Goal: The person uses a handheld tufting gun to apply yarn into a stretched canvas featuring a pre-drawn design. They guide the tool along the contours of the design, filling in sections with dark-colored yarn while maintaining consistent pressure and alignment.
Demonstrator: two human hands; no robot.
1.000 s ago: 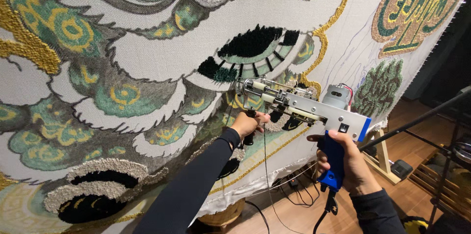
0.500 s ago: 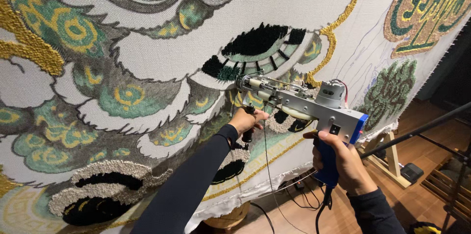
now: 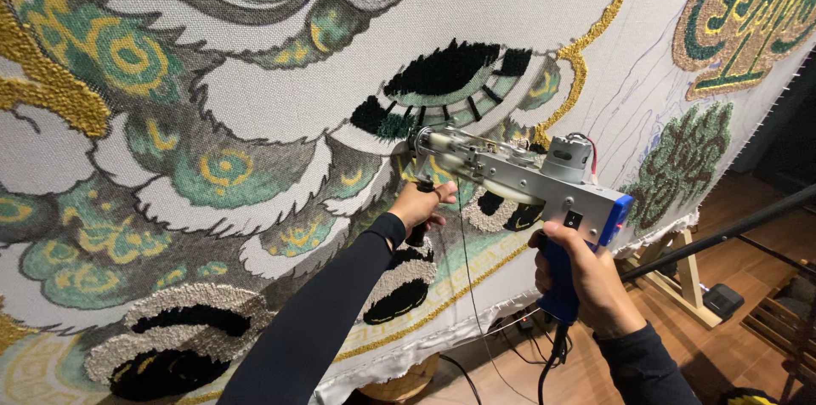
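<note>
Right hand [image 3: 586, 282] clamped around the blue pistol grip of the tufting gun [image 3: 518, 175], thumb up near the small black switch, cord [image 3: 557, 362] trailing down from the grip's base. Left hand [image 3: 421, 205] closed on the black front handle beneath the gun's nose, dark sleeve stretched out along the forearm. Needle end pressed to the stretched backing cloth [image 3: 255, 99] just below the black tufted eye shape [image 3: 446, 69], beside green and gold patches. Compared with a second ago, tip carried a little leftward across the cloth, both grips unchanged; judged as a tufting line in progress, not a pause. A thin yarn strand [image 3: 466, 286] hanging from the gun toward the wooden floor [image 3: 748, 345]. Further out, a gold tufted border [image 3: 586, 48], an ornamental green and gold emblem [image 3: 748, 14] at upper right, a wooden frame leg [image 3: 684, 273] below the cloth's edge.
</note>
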